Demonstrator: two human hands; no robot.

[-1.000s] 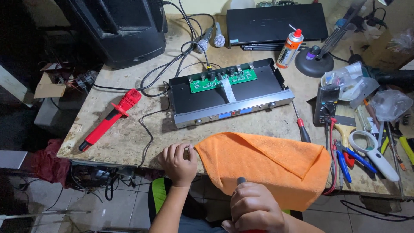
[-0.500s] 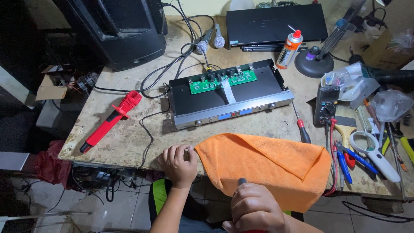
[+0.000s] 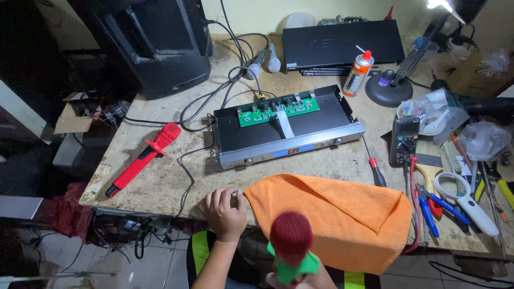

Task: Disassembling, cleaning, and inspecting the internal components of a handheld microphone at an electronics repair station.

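- The open metal chassis [image 3: 286, 126] lay near the middle of the workbench [image 3: 160, 187], its lid off. Inside it a green circuit board [image 3: 278, 108] sat along the back wall, and a pale ribbon cable [image 3: 285, 122] ran from the board toward the silver front panel.
- At the right edge of the bench, clear plastic bags [image 3: 433, 109] lay crumpled; what they held could not be made out.
- The microphone [image 3: 292, 243] stood low in the view, just in front of the bench edge and over the near side of the orange cloth [image 3: 342, 219]. Its rounded head was dark red with a fine mesh look, and a bright green collar sat right beneath it. The rest of its body was hidden.
- The right hand [image 3: 300, 279] was closed around the microphone below the green collar; only the top of that hand showed at the bottom of the view.
- The left hand [image 3: 225, 211] rested at the front edge of the bench with fingers curled, touching the left corner of the orange cloth. Whether it pinched the cloth could not be told.
- The cloth lay folded over the bench edge, hanging down in front.
- A red-handled tool [image 3: 143, 158] lay to the left, well apart from the hands, and a screwdriver [image 3: 373, 166] lay just beyond the cloth's far right corner.
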